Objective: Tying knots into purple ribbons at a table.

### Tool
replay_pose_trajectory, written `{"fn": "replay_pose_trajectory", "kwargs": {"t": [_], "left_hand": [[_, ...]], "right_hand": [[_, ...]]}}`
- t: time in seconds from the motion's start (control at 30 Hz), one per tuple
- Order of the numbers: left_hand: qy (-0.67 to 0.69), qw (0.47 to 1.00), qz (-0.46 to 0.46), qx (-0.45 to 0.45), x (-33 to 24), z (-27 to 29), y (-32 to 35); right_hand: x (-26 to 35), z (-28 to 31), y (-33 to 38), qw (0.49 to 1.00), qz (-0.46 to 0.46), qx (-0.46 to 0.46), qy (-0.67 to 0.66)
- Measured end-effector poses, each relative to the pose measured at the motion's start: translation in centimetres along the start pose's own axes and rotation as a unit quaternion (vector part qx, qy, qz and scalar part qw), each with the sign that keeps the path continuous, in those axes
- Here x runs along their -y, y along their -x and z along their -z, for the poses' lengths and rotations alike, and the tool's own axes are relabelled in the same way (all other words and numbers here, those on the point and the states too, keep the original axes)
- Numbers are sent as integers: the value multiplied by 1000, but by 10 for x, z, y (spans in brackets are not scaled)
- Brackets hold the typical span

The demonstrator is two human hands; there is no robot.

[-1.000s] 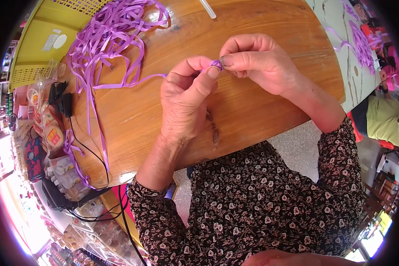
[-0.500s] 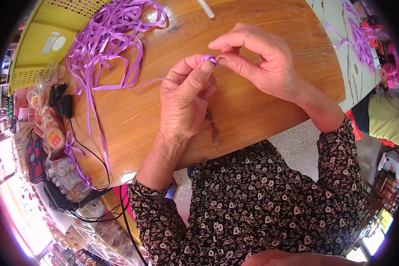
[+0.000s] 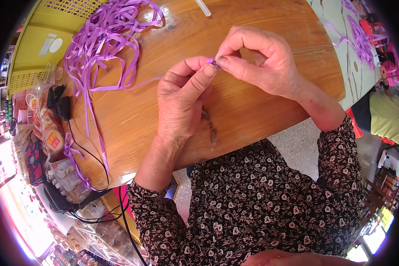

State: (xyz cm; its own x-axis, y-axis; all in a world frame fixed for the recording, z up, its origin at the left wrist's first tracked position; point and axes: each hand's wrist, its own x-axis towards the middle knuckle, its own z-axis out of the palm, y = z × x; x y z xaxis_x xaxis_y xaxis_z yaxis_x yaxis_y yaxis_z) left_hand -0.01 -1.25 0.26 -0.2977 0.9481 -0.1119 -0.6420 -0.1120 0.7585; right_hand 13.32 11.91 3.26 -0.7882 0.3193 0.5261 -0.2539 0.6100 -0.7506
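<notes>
Above the wooden table, my left hand (image 3: pixel 181 95) pinches a small folded loop of purple ribbon (image 3: pixel 211 61) between thumb and forefinger. Thumb and forefinger of my right hand (image 3: pixel 264 62) are closed on the same ribbon from its right side. The two hands' fingertips almost meet there, and the exact fold is too small to make out. A thin ribbon strand runs from behind my left hand toward a tangled heap of purple ribbon (image 3: pixel 106 40) at the far left of the table.
A yellow-green plastic basket (image 3: pixel 44 42) stands at the upper left. A clear tube (image 3: pixel 203 7) lies at the table's (image 3: pixel 252 119) far side. Black cables and packaged goods crowd the left edge. More purple ribbon (image 3: pixel 360 42) lies on a white marbled surface (image 3: pixel 346 75) at right.
My right forefinger has come down to meet the thumb, pinching the ribbon. My left hand has shifted very slightly, and the small ribbon loop looks turned.
</notes>
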Motion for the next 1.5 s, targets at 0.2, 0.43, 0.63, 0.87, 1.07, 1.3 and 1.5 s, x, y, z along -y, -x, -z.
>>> {"fn": "replay_pose_trajectory", "kwargs": {"t": [0.2,0.43,0.63,0.87,1.07,1.3,1.5], "left_hand": [[-59,998,-18,-25,-1,-9,3],[-109,992,-16,-66,-2,-6,6],[-102,993,-19,-50,-1,-5,5],[-142,987,-26,-68,-4,-9,-2],[-301,940,-135,-85,-7,-8,5],[-339,893,-283,-85,9,4,-4],[-357,887,-285,-67,12,-5,-4]], "right_hand": [[0,4,3,971,-181,-30,-151],[-9,7,5,995,-82,5,-56],[-4,6,-4,970,157,5,185],[-11,13,0,947,176,44,264],[2,9,-6,936,160,67,306],[10,9,-4,944,82,111,299],[10,8,2,960,48,113,253]]}}
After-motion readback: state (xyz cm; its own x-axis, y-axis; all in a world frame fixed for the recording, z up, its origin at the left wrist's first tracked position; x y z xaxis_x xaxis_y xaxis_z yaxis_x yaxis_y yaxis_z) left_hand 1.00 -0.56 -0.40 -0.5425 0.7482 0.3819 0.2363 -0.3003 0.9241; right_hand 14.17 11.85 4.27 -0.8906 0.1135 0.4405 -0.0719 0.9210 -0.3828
